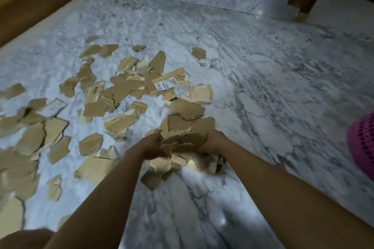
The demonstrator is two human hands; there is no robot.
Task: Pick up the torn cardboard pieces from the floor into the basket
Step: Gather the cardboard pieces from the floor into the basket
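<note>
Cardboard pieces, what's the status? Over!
Left hand and right hand both gripping a cardboard bundle. Many loose pieces on floor. Pink basket at right edge, bare floor between.

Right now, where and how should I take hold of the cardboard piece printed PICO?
Likely its left long edge, coming from the left. The PICO piece lies flat on the floor; bare marble borders that side, while other scraps crowd its right. Slide fingertips under and pinch across the narrow width.
</note>
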